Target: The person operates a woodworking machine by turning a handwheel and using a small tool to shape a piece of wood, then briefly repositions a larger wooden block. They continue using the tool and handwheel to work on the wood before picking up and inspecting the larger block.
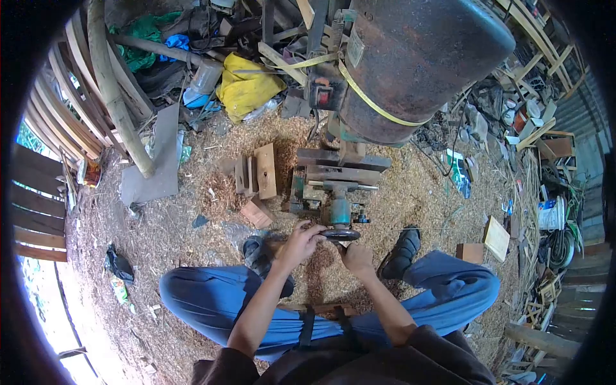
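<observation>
Both my hands are at the black handwheel (340,235) on the near end of a green and grey machine vise (340,210). My left hand (300,245) has its fingers wrapped on the wheel's left side. At the wheel's lower right, my right hand (357,258) is closed, its fingertips partly hidden under the rim. The vise's long metal jaws (343,174) lie across, beyond the wheel. Beyond them stands a large rusty machine housing (410,70) with a yellow strap round it.
Wooden blocks (265,171) stand left of the vise, with another block (257,212) nearer. Two more blocks (470,253) (496,239) lie at right. A yellow cloth (247,86) and a grey board (154,167) are at the upper left. Wood shavings cover the ground.
</observation>
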Available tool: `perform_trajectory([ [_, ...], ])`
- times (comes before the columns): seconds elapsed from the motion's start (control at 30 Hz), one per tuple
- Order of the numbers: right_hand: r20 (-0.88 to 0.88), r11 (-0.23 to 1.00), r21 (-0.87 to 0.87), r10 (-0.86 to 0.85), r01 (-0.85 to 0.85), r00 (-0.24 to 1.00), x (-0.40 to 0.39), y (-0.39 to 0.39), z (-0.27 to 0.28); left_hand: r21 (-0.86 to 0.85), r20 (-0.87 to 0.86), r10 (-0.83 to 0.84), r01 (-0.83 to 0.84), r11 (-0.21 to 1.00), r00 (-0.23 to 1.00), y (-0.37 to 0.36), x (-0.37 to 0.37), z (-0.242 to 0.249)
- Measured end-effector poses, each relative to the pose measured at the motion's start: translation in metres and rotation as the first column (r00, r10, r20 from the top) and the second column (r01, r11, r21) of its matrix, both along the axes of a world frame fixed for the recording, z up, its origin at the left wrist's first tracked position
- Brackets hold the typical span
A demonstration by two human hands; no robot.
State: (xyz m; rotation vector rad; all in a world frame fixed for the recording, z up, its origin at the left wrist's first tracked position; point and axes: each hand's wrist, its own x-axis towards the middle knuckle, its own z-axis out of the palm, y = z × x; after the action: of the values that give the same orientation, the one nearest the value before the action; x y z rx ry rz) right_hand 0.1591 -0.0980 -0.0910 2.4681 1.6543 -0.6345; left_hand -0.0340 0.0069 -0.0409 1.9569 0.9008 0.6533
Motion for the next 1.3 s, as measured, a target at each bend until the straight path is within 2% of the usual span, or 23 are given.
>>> perform_trajectory([
  [0.03, -0.037, 0.999, -0.034, -0.012, 0.011, 0.999, 0.001, 0.001, 0.004, -0.026, -0.056, -0.028, 0.027, 0.999, 0.998, -0.002, -0.002, -0.001],
  [0.1, -0.087, 0.997, -0.072, -0.025, 0.019, 0.996, 0.005, 0.000, 0.002, -0.037, -0.039, 0.006, -0.008, 0.999, 0.999, -0.007, -0.002, -0.003],
  [0.17, -0.179, 0.998, -0.038, 0.049, -0.056, 0.983, 0.026, -0.002, -0.010, 0.020, -0.030, 0.028, -0.028, 0.999, 0.999, -0.006, -0.003, -0.015],
  [0.3, -0.194, 0.999, 0.002, 0.038, -0.038, 0.980, 0.027, -0.006, -0.014, -0.057, -0.008, 0.021, -0.021, 0.998, 1.000, -0.008, -0.003, -0.010],
  [0.4, -0.222, 0.998, 0.062, 0.044, -0.031, 0.974, 0.035, -0.012, -0.036, -0.015, 0.023, -0.027, 0.027, 1.000, 0.999, -0.005, -0.002, -0.029],
  [0.43, -0.296, 0.995, -0.092, -0.002, -0.027, 0.955, 0.048, -0.012, -0.048, -0.019, 0.030, -0.028, 0.028, 0.999, 0.999, -0.020, 0.002, -0.029],
  [0.47, -0.294, 0.997, -0.072, 0.012, -0.035, 0.956, 0.055, -0.025, -0.068, 0.079, 0.014, -0.058, 0.057, 0.995, 0.998, -0.031, 0.008, -0.030],
  [0.5, -0.381, 0.989, 0.145, 0.090, -0.036, 0.920, 0.052, -0.027, -0.096, 0.209, -0.017, -0.075, 0.077, 0.975, 0.997, -0.009, 0.009, -0.027],
  [0.53, -0.449, 0.944, 0.331, 0.170, -0.014, 0.877, 0.054, -0.021, -0.109, 0.239, -0.019, -0.063, 0.065, 0.969, 0.998, 0.012, 0.011, -0.014],
  [0.6, -0.398, 1.000, 0.008, 0.026, -0.025, 0.917, 0.043, -0.038, -0.068, -0.012, -0.004, -0.031, 0.031, 0.999, 1.000, -0.014, 0.014, 0.010],
  [0.67, -0.188, 0.993, 0.115, 0.042, -0.020, 0.981, 0.039, -0.029, -0.088, -0.007, -0.023, -0.006, 0.006, 1.000, 1.000, -0.009, 0.020, -0.009],
  [0.7, -0.044, 0.976, 0.188, 0.118, -0.108, 0.992, 0.034, -0.031, -0.083, 0.053, -0.021, -0.007, 0.008, 0.999, 1.000, -0.006, 0.019, -0.005],
  [0.77, -0.032, 0.975, 0.187, 0.131, -0.123, 0.991, 0.031, -0.031, -0.081, 0.074, -0.034, -0.002, 0.005, 0.997, 0.999, -0.018, 0.014, -0.003],
  [0.87, 0.018, 0.950, 0.274, 0.153, -0.152, 0.988, 0.023, -0.033, -0.070, -0.049, -0.006, 0.070, -0.070, 0.996, 0.998, -0.013, 0.015, 0.005],
  [0.93, -0.047, 0.951, 0.302, -0.058, 0.069, 0.997, 0.026, -0.040, -0.057, -0.189, 0.129, 0.039, -0.014, 0.982, 0.991, -0.003, 0.012, -0.010],
  [0.97, 0.033, 0.907, 0.418, -0.076, 0.055, 0.997, 0.029, -0.044, -0.049, -0.252, 0.050, 0.081, -0.066, 0.966, 0.995, 0.003, 0.007, -0.024],
  [1.0, 0.044, 0.909, 0.414, -0.073, 0.048, 0.996, 0.031, -0.044, -0.036, -0.258, 0.060, 0.084, -0.066, 0.964, 0.995, 0.007, 0.006, -0.031],
  [1.07, -0.041, 0.778, 0.592, -0.230, 0.209, 0.972, 0.035, -0.035, -0.007, 0.075, -0.184, 0.287, -0.278, 0.958, 0.940, 0.016, 0.004, -0.043],
  [1.1, -0.032, 0.784, 0.588, -0.223, 0.199, 0.974, 0.035, -0.029, 0.008, 0.066, -0.179, 0.292, -0.285, 0.956, 0.939, 0.019, 0.005, -0.055],
  [1.17, -0.139, 0.635, 0.722, -0.256, 0.275, 0.957, 0.032, -0.016, 0.033, 0.271, -0.306, 0.371, -0.294, 0.917, 0.877, 0.018, 0.009, -0.081],
  [1.2, -0.130, 0.641, 0.720, -0.254, 0.267, 0.959, 0.030, -0.009, 0.039, 0.263, -0.301, 0.373, -0.299, 0.917, 0.878, 0.018, 0.010, -0.089],
  [1.27, -0.203, 0.513, 0.801, -0.252, 0.308, 0.946, 0.025, 0.001, 0.048, 0.198, -0.313, 0.342, -0.291, 0.936, 0.886, 0.019, 0.014, -0.103],
  [1.3, -0.183, 0.504, 0.820, -0.218, 0.272, 0.959, 0.022, 0.006, 0.054, 0.195, -0.304, 0.340, -0.291, 0.937, 0.890, 0.019, 0.017, -0.106],
])
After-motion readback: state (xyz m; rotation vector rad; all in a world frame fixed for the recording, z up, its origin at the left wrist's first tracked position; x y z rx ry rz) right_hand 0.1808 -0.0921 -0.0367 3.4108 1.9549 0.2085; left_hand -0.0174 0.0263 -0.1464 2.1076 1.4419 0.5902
